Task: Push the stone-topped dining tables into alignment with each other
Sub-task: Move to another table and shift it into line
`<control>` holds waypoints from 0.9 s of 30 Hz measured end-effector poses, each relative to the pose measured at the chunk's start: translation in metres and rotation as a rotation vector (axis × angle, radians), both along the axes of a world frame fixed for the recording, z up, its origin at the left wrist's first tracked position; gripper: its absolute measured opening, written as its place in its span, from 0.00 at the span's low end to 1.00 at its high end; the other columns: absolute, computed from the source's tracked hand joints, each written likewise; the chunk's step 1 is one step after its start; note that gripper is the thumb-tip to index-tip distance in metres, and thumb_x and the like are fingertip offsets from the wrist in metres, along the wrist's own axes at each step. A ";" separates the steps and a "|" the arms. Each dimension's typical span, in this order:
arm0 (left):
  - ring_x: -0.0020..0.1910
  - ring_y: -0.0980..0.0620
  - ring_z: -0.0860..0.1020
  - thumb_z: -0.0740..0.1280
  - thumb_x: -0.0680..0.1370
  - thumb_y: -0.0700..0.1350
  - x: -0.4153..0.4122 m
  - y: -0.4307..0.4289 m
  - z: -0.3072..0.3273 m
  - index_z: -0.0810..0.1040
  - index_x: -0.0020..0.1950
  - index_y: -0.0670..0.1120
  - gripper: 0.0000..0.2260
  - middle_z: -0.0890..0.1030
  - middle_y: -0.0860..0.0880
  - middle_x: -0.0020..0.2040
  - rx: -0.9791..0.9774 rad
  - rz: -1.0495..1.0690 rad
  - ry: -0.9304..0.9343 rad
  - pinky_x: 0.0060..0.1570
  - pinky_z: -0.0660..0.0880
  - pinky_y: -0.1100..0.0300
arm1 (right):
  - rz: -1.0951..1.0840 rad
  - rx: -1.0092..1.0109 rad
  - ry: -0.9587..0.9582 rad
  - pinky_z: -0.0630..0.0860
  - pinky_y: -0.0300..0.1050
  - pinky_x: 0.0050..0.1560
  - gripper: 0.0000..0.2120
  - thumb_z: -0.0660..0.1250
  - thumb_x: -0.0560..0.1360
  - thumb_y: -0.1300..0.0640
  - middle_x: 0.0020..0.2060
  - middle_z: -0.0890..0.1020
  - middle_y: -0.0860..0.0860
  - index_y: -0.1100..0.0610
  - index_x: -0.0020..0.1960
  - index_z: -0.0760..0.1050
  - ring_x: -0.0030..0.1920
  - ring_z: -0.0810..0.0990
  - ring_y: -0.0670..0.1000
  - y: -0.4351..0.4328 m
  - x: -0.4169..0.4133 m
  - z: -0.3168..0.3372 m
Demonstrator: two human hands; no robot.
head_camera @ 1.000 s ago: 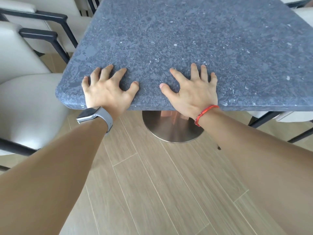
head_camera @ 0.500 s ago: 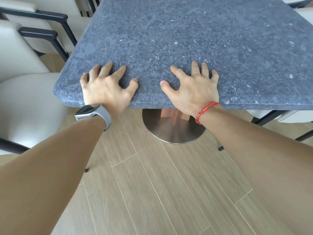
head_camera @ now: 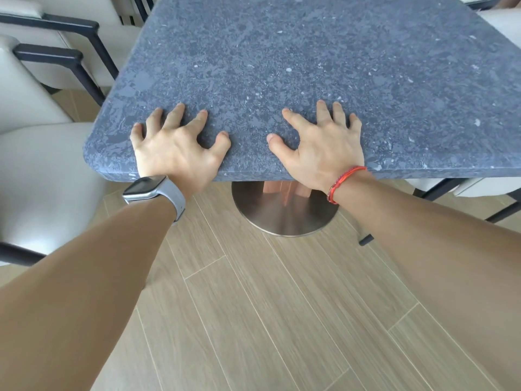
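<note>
Blue-grey speckled stone tabletop point(head_camera: 310, 66): we press our left hand point(head_camera: 174, 148) and right hand point(head_camera: 324, 149) on its near edge, fingers spread, clasping nothing.

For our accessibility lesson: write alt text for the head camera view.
The left hand and right hand press, fingers spread, on the near edge of a grey stone table top, the left beside its rounded corner. Below stands a round metal base on a wood-look floor; pale chairs sit at either side.
</note>
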State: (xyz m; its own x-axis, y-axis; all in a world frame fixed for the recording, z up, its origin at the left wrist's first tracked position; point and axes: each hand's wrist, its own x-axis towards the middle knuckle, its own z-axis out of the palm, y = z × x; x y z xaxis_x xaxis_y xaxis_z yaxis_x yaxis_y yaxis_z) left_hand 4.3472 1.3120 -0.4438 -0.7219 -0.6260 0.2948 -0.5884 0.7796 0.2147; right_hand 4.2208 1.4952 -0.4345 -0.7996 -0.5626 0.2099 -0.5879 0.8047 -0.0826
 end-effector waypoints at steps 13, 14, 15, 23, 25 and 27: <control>0.79 0.41 0.61 0.52 0.76 0.70 -0.001 0.000 0.001 0.73 0.74 0.60 0.30 0.70 0.50 0.78 0.001 -0.006 -0.013 0.77 0.53 0.38 | 0.018 0.002 -0.022 0.54 0.69 0.74 0.34 0.48 0.74 0.27 0.75 0.67 0.64 0.39 0.75 0.66 0.76 0.60 0.67 -0.001 -0.002 0.002; 0.79 0.41 0.62 0.52 0.76 0.70 0.000 0.001 0.001 0.73 0.74 0.60 0.30 0.70 0.50 0.78 0.004 -0.002 -0.011 0.77 0.53 0.38 | 0.013 0.002 -0.023 0.54 0.69 0.74 0.34 0.48 0.74 0.27 0.75 0.67 0.64 0.39 0.75 0.66 0.76 0.60 0.67 -0.001 -0.001 0.001; 0.79 0.41 0.62 0.52 0.76 0.70 0.000 0.001 0.001 0.73 0.74 0.60 0.30 0.70 0.50 0.78 0.001 0.001 -0.008 0.77 0.53 0.38 | 0.010 0.001 -0.021 0.54 0.69 0.74 0.34 0.48 0.74 0.27 0.75 0.67 0.64 0.39 0.75 0.66 0.76 0.60 0.67 -0.001 -0.002 0.000; 0.79 0.41 0.62 0.51 0.76 0.70 -0.004 -0.003 0.002 0.72 0.74 0.60 0.31 0.69 0.50 0.78 -0.011 -0.011 -0.015 0.77 0.54 0.37 | 0.012 -0.012 -0.007 0.55 0.69 0.74 0.34 0.48 0.74 0.27 0.74 0.68 0.64 0.40 0.75 0.68 0.75 0.61 0.67 -0.003 -0.005 0.002; 0.79 0.42 0.61 0.50 0.76 0.70 -0.001 -0.001 0.002 0.72 0.75 0.60 0.31 0.68 0.50 0.79 -0.011 -0.004 -0.040 0.77 0.53 0.38 | 0.017 -0.015 -0.011 0.55 0.69 0.73 0.34 0.49 0.74 0.27 0.74 0.69 0.64 0.40 0.74 0.68 0.75 0.62 0.67 -0.002 -0.001 0.002; 0.79 0.42 0.61 0.50 0.76 0.70 -0.001 0.000 0.003 0.72 0.75 0.60 0.31 0.68 0.50 0.79 -0.001 -0.001 -0.035 0.77 0.53 0.38 | 0.003 -0.022 -0.013 0.56 0.69 0.73 0.34 0.49 0.74 0.27 0.73 0.69 0.64 0.40 0.74 0.69 0.75 0.62 0.67 -0.003 0.000 0.001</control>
State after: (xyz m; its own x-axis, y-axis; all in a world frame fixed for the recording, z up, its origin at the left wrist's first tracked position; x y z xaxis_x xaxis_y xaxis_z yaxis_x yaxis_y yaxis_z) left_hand 4.3464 1.3116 -0.4405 -0.7327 -0.6249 0.2696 -0.5945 0.7805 0.1933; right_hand 4.2205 1.4924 -0.4339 -0.8007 -0.5605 0.2114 -0.5891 0.8008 -0.1080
